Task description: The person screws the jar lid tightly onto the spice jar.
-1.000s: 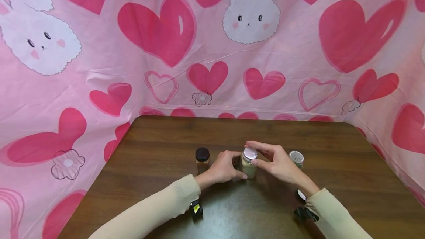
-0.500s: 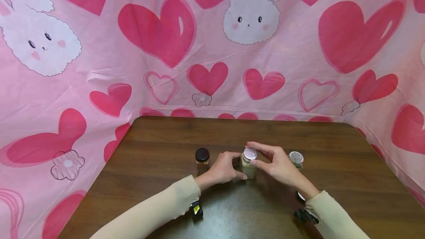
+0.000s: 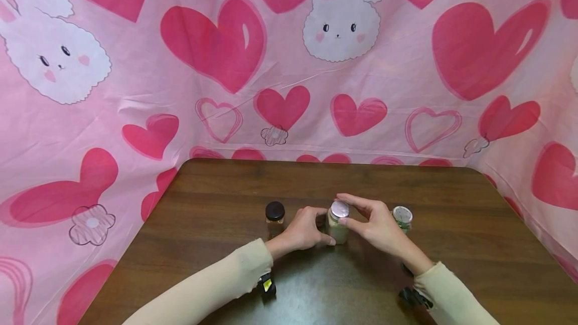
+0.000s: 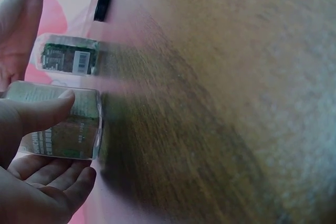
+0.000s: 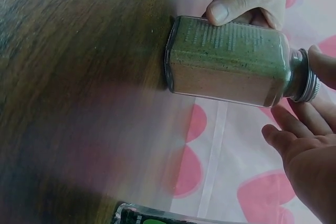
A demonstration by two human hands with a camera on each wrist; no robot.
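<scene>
A square glass spice jar [image 3: 338,232] filled with greenish-beige powder stands upright near the table's middle, topped by a silver metal lid [image 3: 340,208]. My left hand [image 3: 303,228] grips the jar's body low down, thumb on one side, as the left wrist view confirms. Fingers and thumb of my right hand [image 3: 378,223] pinch around the lid. In the right wrist view, the ridged lid [image 5: 306,80] sits on the jar's neck between that thumb and fingers. Printed text covers one glass face of the jar [image 5: 226,59].
Just left stands a black-capped jar [image 3: 275,217] of brown contents, partly behind my left wrist. To the right is a jar of green herbs [image 3: 403,217] with a pale top. A black cap [image 4: 103,8] lies on the wooden table [image 3: 217,184], mostly hidden by my right wrist in the head view.
Both hands keep their hold on the jar. My right thumb has shifted slightly left at the lid, and my right wrist covers more of the black cap on the table.
</scene>
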